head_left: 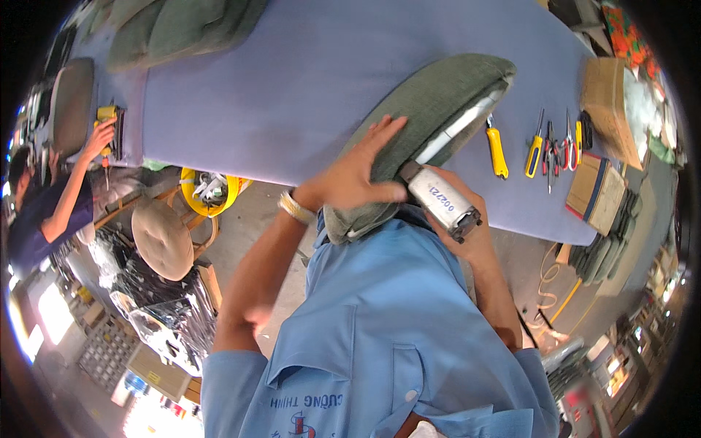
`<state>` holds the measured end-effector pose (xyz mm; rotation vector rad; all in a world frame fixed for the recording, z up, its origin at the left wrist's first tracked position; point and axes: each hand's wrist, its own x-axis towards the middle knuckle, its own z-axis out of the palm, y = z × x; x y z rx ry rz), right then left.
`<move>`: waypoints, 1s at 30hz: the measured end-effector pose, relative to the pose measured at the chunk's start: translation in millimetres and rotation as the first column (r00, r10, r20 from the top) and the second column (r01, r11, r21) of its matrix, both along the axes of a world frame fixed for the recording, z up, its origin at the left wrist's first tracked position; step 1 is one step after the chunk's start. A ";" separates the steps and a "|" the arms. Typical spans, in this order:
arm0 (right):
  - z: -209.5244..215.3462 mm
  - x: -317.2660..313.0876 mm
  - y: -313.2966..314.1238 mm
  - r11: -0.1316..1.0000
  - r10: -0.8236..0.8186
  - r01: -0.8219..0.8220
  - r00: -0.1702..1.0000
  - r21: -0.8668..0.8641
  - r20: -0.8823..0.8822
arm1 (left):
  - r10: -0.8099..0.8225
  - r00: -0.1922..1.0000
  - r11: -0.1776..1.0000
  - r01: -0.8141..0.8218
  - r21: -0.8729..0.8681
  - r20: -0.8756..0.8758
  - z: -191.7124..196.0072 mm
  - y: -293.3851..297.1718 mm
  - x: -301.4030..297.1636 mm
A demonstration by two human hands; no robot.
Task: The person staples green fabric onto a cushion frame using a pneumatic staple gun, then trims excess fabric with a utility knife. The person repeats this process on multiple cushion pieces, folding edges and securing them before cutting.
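A grey-green upholstered cushion (431, 95) stands tilted on the edge of the blue-covered table, its near end against my body. Along its right side shows a pale underside strip (467, 120). My left hand (358, 174) presses on the fabric with fingers spread, slightly blurred. In my right hand (469, 188) is a silver staple gun (442, 198), its nose at the cushion's underside edge. The fingers on its handle are partly hidden behind the tool's body.
On the blue table (270, 102) lie a yellow utility knife (496, 150), a yellow screwdriver (534, 153) and pliers (569, 150). A cardboard box (610, 109) stands at right. More cushions (182, 29) lie far left. Another person's hand (102, 135) holds a yellow tool; a yellow bucket (232, 201) stands below.
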<state>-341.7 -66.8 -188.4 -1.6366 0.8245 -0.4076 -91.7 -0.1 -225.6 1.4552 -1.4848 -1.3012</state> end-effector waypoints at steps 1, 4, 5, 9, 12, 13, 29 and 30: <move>-1.4 -4.3 1.0 1.000 0.000 0.001 1.000 -0.020 0.009 | 0.091 0.992 0.993 -0.084 0.083 -0.086 -13.9 0.5 12.6; 3.9 -11.2 3.9 1.000 -0.005 0.005 0.999 0.004 -0.039 | 0.287 0.941 0.933 -0.231 0.276 -0.181 -55.5 13.0 28.6; 3.8 -12.3 3.8 1.000 -0.001 0.002 0.998 0.015 -0.057 | 0.285 0.951 0.926 -0.243 0.288 -0.115 -67.0 21.3 26.3; 4.9 -15.4 1.9 0.999 -0.008 0.003 0.992 -0.037 -0.128 | 0.307 0.950 0.897 -0.309 0.315 0.059 -67.8 27.2 -22.4; 8.6 -20.6 -11.1 0.998 0.018 -0.005 0.977 0.061 -0.212 | 0.324 0.946 0.914 -0.318 0.253 0.016 -56.8 29.9 -41.6; 10.1 -20.3 -13.5 0.996 0.026 -0.006 0.976 0.092 -0.216 | 0.315 0.949 0.923 -0.313 0.226 0.025 -48.0 30.1 -44.2; -7.1 -21.2 -9.8 0.998 0.027 -0.025 0.999 0.066 -0.031 | 0.261 0.853 0.948 -0.315 0.048 0.453 11.0 25.5 -73.7; -8.2 -23.9 -11.4 0.997 0.043 -0.041 0.999 0.068 -0.031 | 0.257 0.849 0.950 -0.311 0.043 0.461 10.7 25.4 -73.9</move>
